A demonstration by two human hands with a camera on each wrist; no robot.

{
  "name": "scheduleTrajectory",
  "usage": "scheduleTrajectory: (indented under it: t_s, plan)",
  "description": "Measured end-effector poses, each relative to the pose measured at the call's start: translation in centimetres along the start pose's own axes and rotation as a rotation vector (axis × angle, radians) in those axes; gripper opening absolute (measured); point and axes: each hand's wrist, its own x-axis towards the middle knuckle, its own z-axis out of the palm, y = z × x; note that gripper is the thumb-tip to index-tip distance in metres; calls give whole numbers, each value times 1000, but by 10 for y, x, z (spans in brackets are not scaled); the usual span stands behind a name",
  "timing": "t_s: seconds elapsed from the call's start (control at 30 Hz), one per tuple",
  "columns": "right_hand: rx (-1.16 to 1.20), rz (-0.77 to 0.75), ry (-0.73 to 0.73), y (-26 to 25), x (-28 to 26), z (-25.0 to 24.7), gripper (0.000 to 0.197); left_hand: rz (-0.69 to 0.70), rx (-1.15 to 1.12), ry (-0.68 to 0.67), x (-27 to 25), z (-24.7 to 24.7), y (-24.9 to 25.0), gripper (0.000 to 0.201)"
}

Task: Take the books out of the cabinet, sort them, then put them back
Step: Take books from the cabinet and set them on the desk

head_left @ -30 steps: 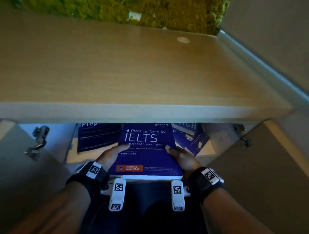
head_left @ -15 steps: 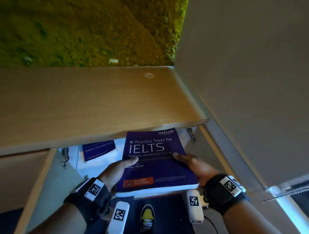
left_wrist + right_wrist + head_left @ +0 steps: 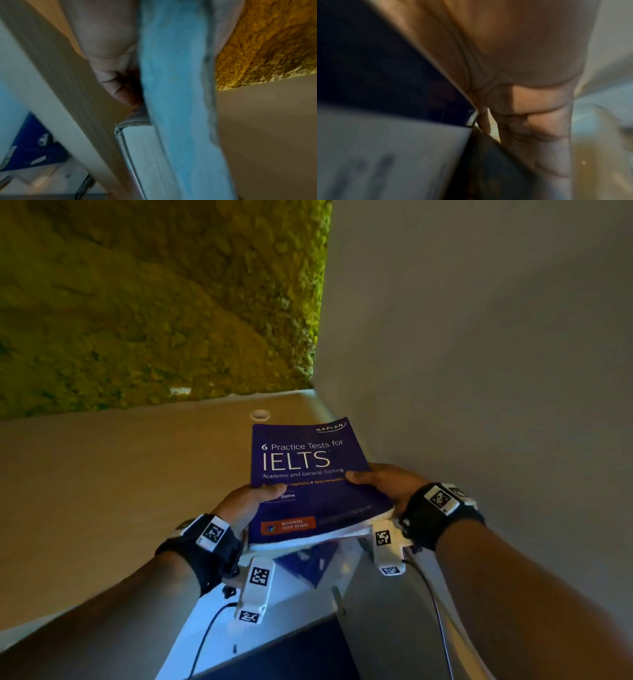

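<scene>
IELTS book [image 3: 308, 474] between both hands' grip

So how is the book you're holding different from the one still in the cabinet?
The IELTS book is held up over the cabinet top by both hands, left hand and right hand; the other book lies inside the cabinet, untouched. The IELTS title reads clearly; the other's is blurred. Both are dark blue.

The wooden cabinet top [image 3: 120, 474] stretches left of and beyond the grip that the left hand [image 3: 246, 505] and right hand [image 3: 383, 484] have on the IELTS book [image 3: 308, 474]. A small round white cap [image 3: 260, 415] sits on it just past the book's far edge. Below the grip lies the cabinet's white shelf [image 3: 219, 635]. A blue book [image 3: 308, 566] lies flat on it, directly under the held one.
</scene>
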Motion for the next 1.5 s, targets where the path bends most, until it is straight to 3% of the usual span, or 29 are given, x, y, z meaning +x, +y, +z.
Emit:
scheduleTrajectory:
  t_s: [0.1, 0.23, 0.33, 0.43, 0.53, 0.63, 0.77, 0.83, 0.93, 1.03, 1.1, 1.17, 1.27, 1.33, 1.43, 1.5]
  plan:
    - [-143, 52, 34, -22, 63, -28, 30, 42, 49, 23, 64, 8, 16, 23]
    - [-162, 100, 71, -33, 121, -51, 38, 71, 116, 69, 135, 11, 16, 58]
    - [-116, 86, 127, -35, 141, -56, 30, 61, 215, 116, 168, 12, 5, 56]
    - [-239, 60, 139, -34, 158, -63, 28, 61, 312, 178, 189, 13, -11, 71]
    - [-510, -123, 215, -25, 170, -69, 41, 107, 419, 249, 190, 15, -15, 59]
    - [-890, -374, 317, 0, 173, -60, 54, 171, 413, 223, 188, 21, -12, 45]
    - [-1217, -194, 175, 35, 175, -45, 79, 225, 476, 196, 191, 30, -5, 18]
    - [-1174, -157, 187, 41, 172, -49, 79, 256, 524, 218, 187, 30, -9, 23]
    - [-1158, -186, 278, 43, 147, -43, 66, 265, 571, 219, 167, 18, -28, 54]
    - [-986, -439, 325, 60, 102, -17, 41, 199, 548, 253, 128, 3, -51, 67]
    - [-815, -594, 267, 81, 67, 9, 22, 215, 533, 260, 94, -7, -71, 43]
    - [-692, -596, 197, 110, 38, 34, 16, 286, 490, 265, 58, -16, -99, 16]
    - [-510, -425, 83, 168, 20, 67, 10, 315, 487, 213, 12, -27, -151, 14]
    - [-350, -265, 30, 208, 24, 81, 13, 228, 506, 163, -1, -39, -191, 14]
    - [-155, 1, 48, 256, 55, 80, 16, 73, 434, 155, 13, -56, -241, 17]
    - [49, 221, -28, 276, 87, 67, 25, -12, 339, 161, 44, -63, -260, 15]
